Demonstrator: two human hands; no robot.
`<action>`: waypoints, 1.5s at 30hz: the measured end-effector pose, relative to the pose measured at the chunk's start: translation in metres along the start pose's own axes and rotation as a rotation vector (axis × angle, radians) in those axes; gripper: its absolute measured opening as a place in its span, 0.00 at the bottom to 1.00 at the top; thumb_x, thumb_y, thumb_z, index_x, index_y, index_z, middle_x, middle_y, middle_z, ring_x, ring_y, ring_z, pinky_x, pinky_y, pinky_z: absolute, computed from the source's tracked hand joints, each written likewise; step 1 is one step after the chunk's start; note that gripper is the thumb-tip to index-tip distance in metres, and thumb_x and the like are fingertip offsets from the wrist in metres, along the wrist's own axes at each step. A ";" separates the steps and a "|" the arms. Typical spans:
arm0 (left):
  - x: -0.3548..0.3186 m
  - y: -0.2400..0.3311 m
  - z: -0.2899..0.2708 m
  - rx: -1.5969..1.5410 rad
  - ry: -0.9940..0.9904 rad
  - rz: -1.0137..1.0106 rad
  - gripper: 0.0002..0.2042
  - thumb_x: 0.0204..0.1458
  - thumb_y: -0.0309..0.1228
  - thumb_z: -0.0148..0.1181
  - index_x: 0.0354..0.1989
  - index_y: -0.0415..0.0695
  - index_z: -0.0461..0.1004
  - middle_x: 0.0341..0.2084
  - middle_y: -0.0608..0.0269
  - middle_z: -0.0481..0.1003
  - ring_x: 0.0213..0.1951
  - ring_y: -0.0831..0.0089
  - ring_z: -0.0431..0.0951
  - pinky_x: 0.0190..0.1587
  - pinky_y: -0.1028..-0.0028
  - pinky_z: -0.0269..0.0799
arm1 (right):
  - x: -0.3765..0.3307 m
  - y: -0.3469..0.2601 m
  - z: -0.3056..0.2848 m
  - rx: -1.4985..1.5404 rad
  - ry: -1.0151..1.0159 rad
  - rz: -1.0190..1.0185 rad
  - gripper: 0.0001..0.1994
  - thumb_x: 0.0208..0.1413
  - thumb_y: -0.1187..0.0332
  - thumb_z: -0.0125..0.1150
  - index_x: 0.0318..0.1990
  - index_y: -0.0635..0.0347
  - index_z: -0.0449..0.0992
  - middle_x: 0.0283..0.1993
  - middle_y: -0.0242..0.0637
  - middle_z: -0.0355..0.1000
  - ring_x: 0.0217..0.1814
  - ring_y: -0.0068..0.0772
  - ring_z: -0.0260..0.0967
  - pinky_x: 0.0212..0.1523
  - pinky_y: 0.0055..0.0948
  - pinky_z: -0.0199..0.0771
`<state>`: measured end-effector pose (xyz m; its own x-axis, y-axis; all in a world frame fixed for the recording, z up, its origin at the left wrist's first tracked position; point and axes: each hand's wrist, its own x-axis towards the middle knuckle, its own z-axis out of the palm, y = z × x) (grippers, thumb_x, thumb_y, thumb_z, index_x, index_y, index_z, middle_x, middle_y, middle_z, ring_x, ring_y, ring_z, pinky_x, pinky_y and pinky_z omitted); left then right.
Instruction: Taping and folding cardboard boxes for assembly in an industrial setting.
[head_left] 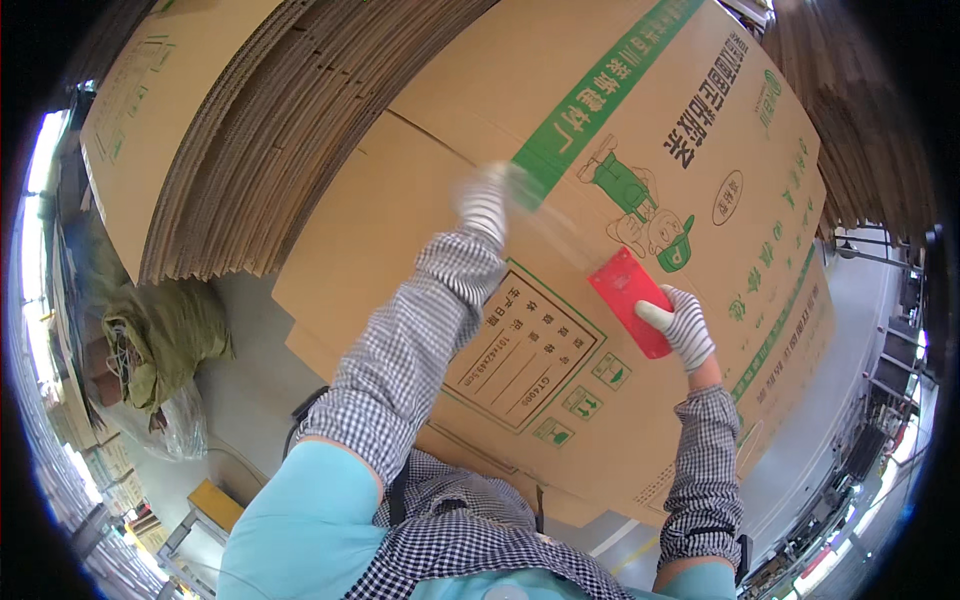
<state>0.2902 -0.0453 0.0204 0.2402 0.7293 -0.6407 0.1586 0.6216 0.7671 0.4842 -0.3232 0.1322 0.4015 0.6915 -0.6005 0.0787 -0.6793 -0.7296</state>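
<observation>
My right hand (684, 327), in a striped white knit glove, grips a flat red rectangular piece (627, 293). The thumb lies across its face, and small pale marks show at its upper end. The piece is over the printed face of a large flat brown cardboard carton (450, 210). My left hand (492, 200), gloved alike, is smeared by motion near the carton's green stripe; its fingers cannot be made out. A faint translucent streak (560, 235) runs between the left hand and the red piece; whether it is a clear strip or blur I cannot tell.
A tall stack of flattened cartons (270, 130) stands at the upper left, with more cardboard (850, 120) at the upper right. A green woven sack (165, 335) and clear plastic (178, 425) lie on the floor at left. Metal equipment (870, 440) lines the right side.
</observation>
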 end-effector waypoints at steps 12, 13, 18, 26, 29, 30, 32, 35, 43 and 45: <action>0.035 0.009 -0.028 -0.160 -0.008 0.344 0.29 0.57 0.33 0.59 0.64 0.37 0.57 0.57 0.40 0.67 0.60 0.50 0.67 0.60 0.59 0.67 | 0.044 0.031 -0.022 -0.246 -0.040 0.263 0.24 0.47 0.51 0.71 0.38 0.67 0.80 0.25 0.32 0.76 0.24 0.28 0.73 0.26 0.30 0.73; 0.023 0.002 -0.013 -0.507 -0.358 -0.069 0.25 0.61 0.34 0.53 0.62 0.32 0.58 0.56 0.41 0.68 0.54 0.51 0.73 0.53 0.63 0.76 | 0.042 0.039 -0.025 -0.255 -0.023 0.303 0.24 0.47 0.51 0.71 0.38 0.67 0.80 0.25 0.32 0.76 0.24 0.28 0.73 0.26 0.30 0.73; 0.027 -0.030 0.007 -0.619 -0.112 -0.093 0.20 0.63 0.31 0.49 0.57 0.28 0.60 0.50 0.39 0.71 0.49 0.48 0.75 0.55 0.56 0.76 | -0.016 0.079 -0.070 -0.113 -0.056 0.237 0.26 0.46 0.49 0.71 0.42 0.66 0.80 0.28 0.38 0.76 0.31 0.27 0.74 0.33 0.31 0.74; 0.041 -0.039 -0.018 -0.591 -0.265 0.047 0.19 0.62 0.30 0.49 0.55 0.27 0.63 0.53 0.39 0.70 0.55 0.48 0.72 0.58 0.55 0.72 | 0.018 0.048 -0.053 -1.239 -0.138 0.511 0.25 0.43 0.49 0.69 0.38 0.64 0.82 0.37 0.44 0.80 0.37 0.40 0.78 0.40 0.36 0.76; 0.014 -0.014 0.002 -0.457 -0.405 -0.079 0.21 0.62 0.34 0.48 0.57 0.30 0.62 0.55 0.42 0.69 0.58 0.52 0.70 0.61 0.59 0.67 | 0.033 0.070 0.024 -2.111 -0.287 0.402 0.11 0.48 0.64 0.62 0.37 0.58 0.83 0.40 0.46 0.79 0.40 0.43 0.78 0.42 0.45 0.75; 0.007 -0.009 -0.011 -0.382 -0.512 -0.115 0.22 0.64 0.36 0.44 0.60 0.31 0.60 0.57 0.43 0.68 0.61 0.54 0.67 0.64 0.60 0.63 | 0.023 0.107 0.018 -2.444 -0.366 0.242 0.10 0.49 0.69 0.58 0.37 0.55 0.83 0.38 0.45 0.79 0.41 0.46 0.77 0.42 0.48 0.73; -0.011 -0.008 -0.087 -0.207 -0.385 0.073 0.22 0.64 0.36 0.44 0.59 0.31 0.62 0.57 0.44 0.68 0.60 0.55 0.68 0.63 0.61 0.64 | -0.013 0.124 -0.020 -2.088 0.093 -0.207 0.09 0.53 0.68 0.55 0.34 0.60 0.81 0.32 0.44 0.77 0.36 0.49 0.76 0.38 0.49 0.73; -0.044 -0.050 -0.309 0.009 -0.224 0.365 0.21 0.64 0.39 0.46 0.56 0.34 0.66 0.55 0.48 0.70 0.57 0.59 0.71 0.61 0.62 0.66 | -0.059 0.081 -0.081 -1.285 0.182 0.165 0.25 0.50 0.48 0.64 0.31 0.68 0.78 0.27 0.55 0.75 0.32 0.59 0.73 0.35 0.47 0.71; -0.307 -0.213 -0.328 0.225 -0.583 -0.340 0.26 0.50 0.50 0.64 0.47 0.38 0.77 0.41 0.53 0.80 0.44 0.61 0.79 0.49 0.60 0.73 | -0.221 0.148 -0.086 -0.526 0.498 0.246 0.26 0.55 0.51 0.64 0.47 0.70 0.76 0.37 0.41 0.76 0.36 0.30 0.69 0.40 0.33 0.71; -0.297 -0.257 -0.328 -0.016 -0.470 -0.284 0.27 0.51 0.50 0.62 0.46 0.36 0.76 0.38 0.50 0.80 0.39 0.59 0.80 0.45 0.59 0.74 | -0.236 0.146 -0.052 -0.372 0.467 0.079 0.28 0.55 0.50 0.64 0.48 0.71 0.75 0.38 0.40 0.76 0.37 0.28 0.69 0.42 0.29 0.71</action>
<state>-0.1358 -0.3278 0.0027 0.5924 0.3283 -0.7357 0.2657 0.7825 0.5631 0.4487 -0.5984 0.1845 0.7712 0.5114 -0.3792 0.3122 -0.8228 -0.4749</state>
